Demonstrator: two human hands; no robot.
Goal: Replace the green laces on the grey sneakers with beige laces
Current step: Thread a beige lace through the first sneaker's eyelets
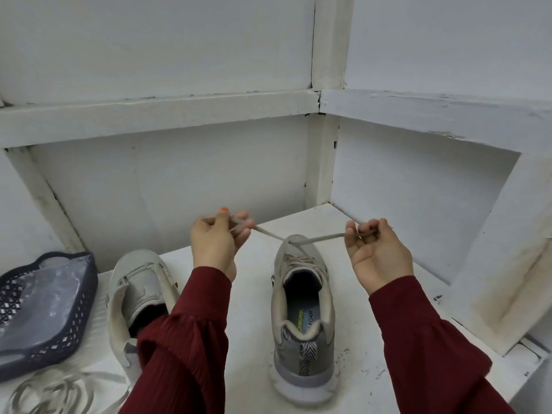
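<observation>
A grey sneaker [303, 318] stands on the white shelf surface [251, 324], toe pointing away from me, with a beige lace [324, 236] threaded through its eyelets. The lace's two ends cross above the toe. My left hand [213, 245] pinches the left end and holds it up and to the left. My right hand [378, 255] grips the right end, drawn taut to the right. A second grey sneaker [139, 291] stands at the left with no lace visible in it, partly hidden by my left sleeve.
A dark blue perforated basket [64, 330] holding a clear plastic bag sits at the far left. Loose pale laces [56, 389] lie in a heap at the bottom left. White shelf walls close in behind and to the right.
</observation>
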